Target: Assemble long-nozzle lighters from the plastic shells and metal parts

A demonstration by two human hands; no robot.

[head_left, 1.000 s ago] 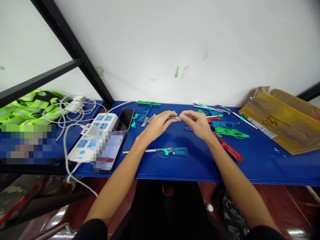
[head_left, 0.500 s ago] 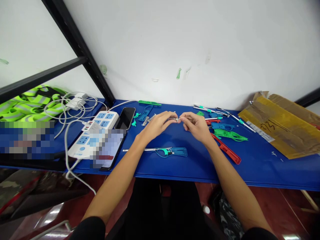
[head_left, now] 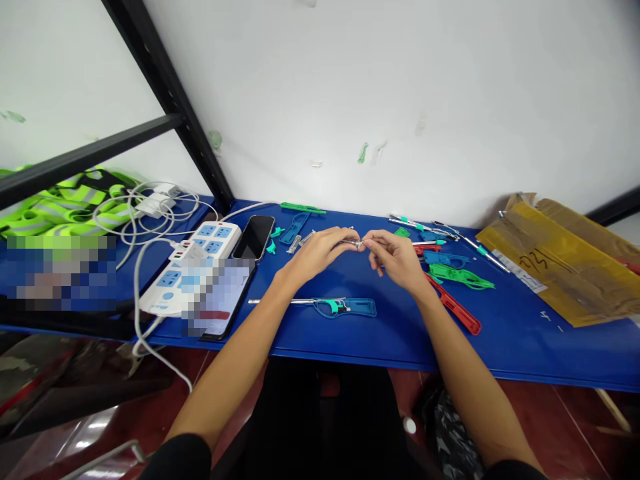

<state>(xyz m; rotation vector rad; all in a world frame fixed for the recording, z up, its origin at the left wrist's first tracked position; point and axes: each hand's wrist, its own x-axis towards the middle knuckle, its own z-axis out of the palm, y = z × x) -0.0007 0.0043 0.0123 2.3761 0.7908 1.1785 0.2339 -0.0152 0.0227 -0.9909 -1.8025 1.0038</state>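
Observation:
My left hand (head_left: 327, 248) is closed around a small, shiny lighter part (head_left: 356, 243), mostly hidden by the fingers. Touching the end of that part, my right hand (head_left: 393, 253) pinches with thumb and forefinger. In front of the hands lies a half-assembled gas lighter (head_left: 355, 307): a blue half shell with a green trigger and a metal tube pointing left. Right of my right hand are a red shell (head_left: 457, 307), a green shell (head_left: 463, 275) and a blue shell (head_left: 447, 259). Small green triggers (head_left: 274, 239) and a blue shell (head_left: 295, 228) lie left of my left hand.
A white power strip (head_left: 193, 267) with cables and two phones, one black (head_left: 255, 238), occupy the left. A taped cardboard box (head_left: 565, 260) stands at the right. Metal lighter tubes (head_left: 483, 248) lie near the white wall (head_left: 350, 87). A black frame post (head_left: 175, 93) rises at left.
The view has shifted slightly. Both hands stay together around the small part, with only slight finger movement. The lighter pieces on the table lie as before.

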